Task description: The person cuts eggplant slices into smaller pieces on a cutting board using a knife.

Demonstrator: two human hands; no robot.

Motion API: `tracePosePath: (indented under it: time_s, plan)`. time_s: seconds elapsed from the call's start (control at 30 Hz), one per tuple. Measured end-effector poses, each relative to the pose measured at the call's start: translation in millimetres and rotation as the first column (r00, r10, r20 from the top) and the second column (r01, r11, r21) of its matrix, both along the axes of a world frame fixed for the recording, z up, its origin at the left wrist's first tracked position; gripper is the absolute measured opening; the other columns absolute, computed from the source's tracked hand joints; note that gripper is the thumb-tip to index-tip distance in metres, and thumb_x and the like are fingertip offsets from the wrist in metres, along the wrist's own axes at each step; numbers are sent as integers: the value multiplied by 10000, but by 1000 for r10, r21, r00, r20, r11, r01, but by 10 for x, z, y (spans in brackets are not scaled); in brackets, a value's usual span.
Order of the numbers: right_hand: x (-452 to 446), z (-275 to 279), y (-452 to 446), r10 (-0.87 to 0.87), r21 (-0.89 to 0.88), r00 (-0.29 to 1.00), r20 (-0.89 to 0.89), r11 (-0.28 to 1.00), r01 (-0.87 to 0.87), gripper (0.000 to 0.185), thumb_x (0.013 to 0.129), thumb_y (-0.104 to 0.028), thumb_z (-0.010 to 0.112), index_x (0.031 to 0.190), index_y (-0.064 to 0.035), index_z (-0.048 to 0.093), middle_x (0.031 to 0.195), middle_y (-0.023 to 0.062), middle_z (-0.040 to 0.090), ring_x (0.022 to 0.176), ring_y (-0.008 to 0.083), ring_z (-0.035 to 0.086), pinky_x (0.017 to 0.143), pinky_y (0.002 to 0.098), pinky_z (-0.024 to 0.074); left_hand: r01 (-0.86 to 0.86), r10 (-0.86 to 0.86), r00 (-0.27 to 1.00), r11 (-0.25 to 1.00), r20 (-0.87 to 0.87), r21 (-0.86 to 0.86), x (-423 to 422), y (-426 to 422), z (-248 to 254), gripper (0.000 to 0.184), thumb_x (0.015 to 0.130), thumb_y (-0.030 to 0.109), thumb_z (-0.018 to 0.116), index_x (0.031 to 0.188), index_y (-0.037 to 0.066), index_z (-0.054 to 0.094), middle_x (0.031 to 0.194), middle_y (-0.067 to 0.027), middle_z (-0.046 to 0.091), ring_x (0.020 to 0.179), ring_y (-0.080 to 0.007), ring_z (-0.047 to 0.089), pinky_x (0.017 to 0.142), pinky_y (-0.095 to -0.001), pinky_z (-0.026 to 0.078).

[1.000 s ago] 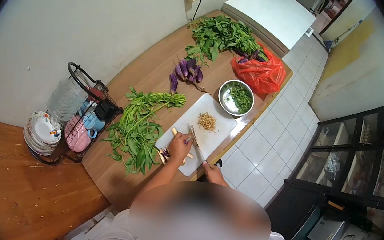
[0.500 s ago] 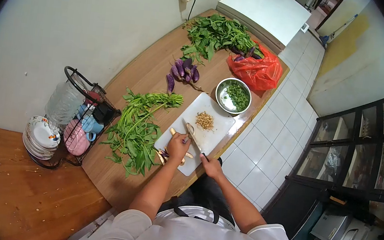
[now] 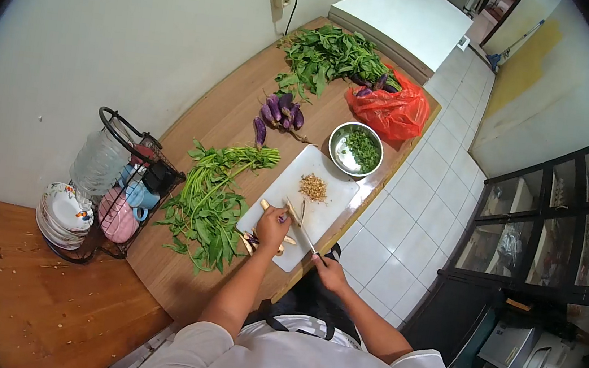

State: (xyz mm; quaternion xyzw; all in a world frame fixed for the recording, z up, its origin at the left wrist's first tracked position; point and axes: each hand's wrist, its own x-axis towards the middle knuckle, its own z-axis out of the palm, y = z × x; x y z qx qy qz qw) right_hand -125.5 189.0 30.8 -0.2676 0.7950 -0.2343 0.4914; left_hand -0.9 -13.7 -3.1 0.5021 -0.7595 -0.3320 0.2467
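A white cutting board (image 3: 341, 189) lies at the table's near edge. My right hand (image 3: 329, 272) is closed round the handle of a knife (image 3: 306, 238), whose blade slants over the board beside my left hand. My left hand (image 3: 273, 227) has its fingers curled down by the blade on a pale, slender root-like piece; its exact kind is unclear. More pale stalk pieces (image 3: 265, 205) poke out around that hand, some with purplish ends. A small heap of chopped yellow-brown bits (image 3: 314, 187) sits farther up the board, with a thin dark strip (image 3: 303, 209) below it.
Leafy greens (image 3: 212, 204) lie left of the board. Beyond it are purple eggplants (image 3: 281, 112), a steel bowl (image 3: 334, 145) of chopped greens, a red plastic bag (image 3: 397, 112) and more greens (image 3: 331, 57). A wire dish rack (image 3: 130, 238) stands at left.
My right hand has drawn back slightly toward me and to the right with the knife. A thin dark strip now shows on the board near the blade. My left hand stays almost in place.
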Motion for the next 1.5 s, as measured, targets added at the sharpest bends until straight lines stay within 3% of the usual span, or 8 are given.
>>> tracePosePath:
  time_s: [0.4,0.57,1.0,1.07,1.2,1.33,1.43,1.5]
  plan:
    - [-77,-126,164,58,-5,998,-18,998,-58,666,1035,-620,478,1027,4,710,883,238,720,868,410,696,813,477,520,-20,22,998,999,-59,46,-10,3,-12,295,779,147,824,1062,68,801,931,-86,717,834,-263,709,773,-360,558]
    - [-100,-113,-229,121,19,991,-58,993,-121,632,1033,-599,487,1202,-36,720,1129,286,718,1125,431,681,966,469,515,-36,37,999,999,-18,39,-29,25,-50,261,769,166,826,1017,87,809,924,-69,720,838,-281,710,758,-380,565]
    - [8,-242,-20,65,-116,993,-99,990,-76,667,1028,-624,464,1294,-50,674,1170,286,708,1134,447,671,980,481,511,-26,25,997,1000,-73,-10,-2,3,-2,257,782,179,827,1012,67,799,921,-80,710,817,-284,703,744,-379,558]
    - [-18,-92,152,55,77,996,66,995,-60,708,1022,-642,457,1255,-17,695,1196,293,700,1146,451,665,1002,479,503,-25,25,1000,1000,-14,7,-23,14,26,264,777,178,836,1016,72,800,930,-76,712,834,-277,705,759,-378,558]
    - [-45,-211,-178,44,-104,995,-89,993,-53,727,1003,-649,496,1157,23,723,1032,280,737,1033,388,707,933,475,510,-5,5,1000,1000,-31,17,1,10,-9,264,772,167,834,1021,86,801,937,-69,715,851,-274,706,777,-382,563]
    - [-241,20,-832,169,-14,979,-110,985,-172,727,1001,-651,506,1153,28,718,828,223,719,781,317,706,781,458,544,0,0,1000,1000,9,1,9,3,-19,269,763,164,833,1015,79,790,972,-69,715,873,-285,705,784,-387,564]
    - [-302,194,-781,44,-85,991,124,996,-34,682,1015,-650,500,927,-7,711,595,57,543,407,182,485,417,354,415,-5,4,1000,1000,6,20,25,5,-15,291,757,173,836,1032,90,785,991,-62,714,892,-293,701,795,-395,564]
    - [-342,310,-556,-34,-90,970,239,994,57,649,1021,-643,502,843,-39,661,570,39,515,396,168,457,400,337,384,0,-2,1000,999,23,46,-5,18,82,313,764,182,832,1063,111,770,993,-66,703,893,-290,695,795,-408,563]
